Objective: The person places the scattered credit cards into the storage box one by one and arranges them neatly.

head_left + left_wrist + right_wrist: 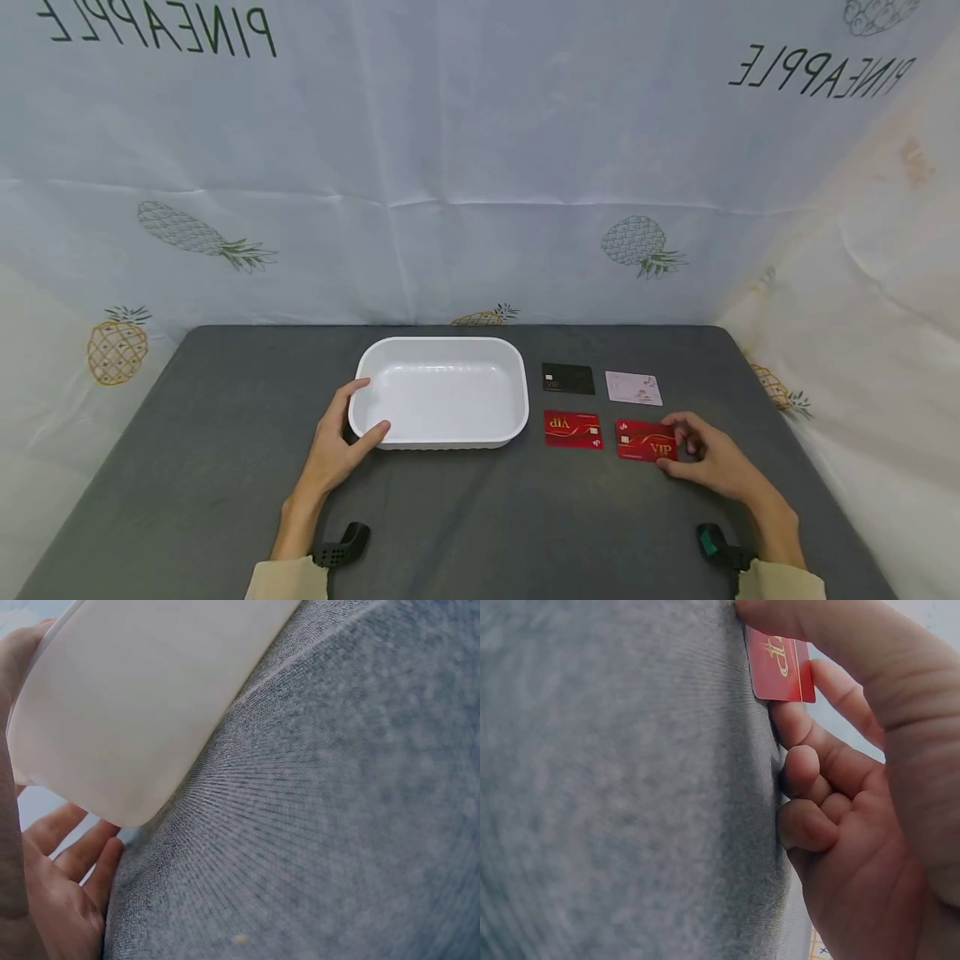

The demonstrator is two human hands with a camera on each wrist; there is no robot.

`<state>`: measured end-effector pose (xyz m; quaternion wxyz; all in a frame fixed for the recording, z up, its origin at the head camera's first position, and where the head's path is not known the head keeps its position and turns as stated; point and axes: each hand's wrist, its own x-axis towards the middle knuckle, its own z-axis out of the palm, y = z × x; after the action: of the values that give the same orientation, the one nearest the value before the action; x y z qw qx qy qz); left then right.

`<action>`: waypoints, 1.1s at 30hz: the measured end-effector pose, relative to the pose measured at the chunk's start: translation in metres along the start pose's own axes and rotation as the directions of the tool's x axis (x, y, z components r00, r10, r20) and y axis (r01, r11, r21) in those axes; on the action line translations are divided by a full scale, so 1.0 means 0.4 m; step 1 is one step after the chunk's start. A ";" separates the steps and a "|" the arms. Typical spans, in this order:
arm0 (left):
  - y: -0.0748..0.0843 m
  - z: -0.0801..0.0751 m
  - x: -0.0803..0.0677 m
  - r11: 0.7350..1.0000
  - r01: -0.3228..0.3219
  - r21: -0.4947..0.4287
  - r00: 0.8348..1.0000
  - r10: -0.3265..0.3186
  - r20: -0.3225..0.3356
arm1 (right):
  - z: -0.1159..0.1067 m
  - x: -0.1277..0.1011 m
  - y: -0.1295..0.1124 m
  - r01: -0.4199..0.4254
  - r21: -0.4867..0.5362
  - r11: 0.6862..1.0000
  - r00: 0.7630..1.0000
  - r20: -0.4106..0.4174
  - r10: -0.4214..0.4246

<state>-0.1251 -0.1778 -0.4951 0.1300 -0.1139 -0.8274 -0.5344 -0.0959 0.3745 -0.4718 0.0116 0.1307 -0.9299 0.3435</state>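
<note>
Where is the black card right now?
In the head view, the black card lies on the grey table, just right of the white tray, behind a red card.

From my remote station, the right hand [716, 460] covers one edge of a red card [645, 440]; small print on the black card [567, 378] and pale card [633, 388] is unreadable. The left wrist view crops the white tray [142, 697].

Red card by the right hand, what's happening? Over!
Right hand pinches red card on table. Left hand grips white tray rim. Nothing in the way.
</note>
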 end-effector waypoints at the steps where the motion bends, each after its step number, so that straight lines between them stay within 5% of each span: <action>1: -0.001 0.001 0.000 1.000 -0.001 0.002 1.000 0.001 -0.001 | -0.001 -0.001 0.001 0.003 -0.002 1.000 1.000 -0.003 -0.003; 22: -0.003 0.002 -0.002 1.000 0.010 0.018 1.000 -0.010 -0.007 | -0.018 -0.001 -0.007 -0.073 0.049 0.996 0.992 0.109 0.068; 33: -0.001 0.002 -0.001 1.000 0.010 0.020 1.000 -0.010 -0.005 | -0.019 -0.013 -0.010 -0.077 0.048 0.996 0.995 0.064 0.074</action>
<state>-0.1248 -0.1773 -0.4959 0.1304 -0.1073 -0.8328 -0.5271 -0.0905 0.3775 -0.4639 -0.0335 0.1065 -0.9251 0.3628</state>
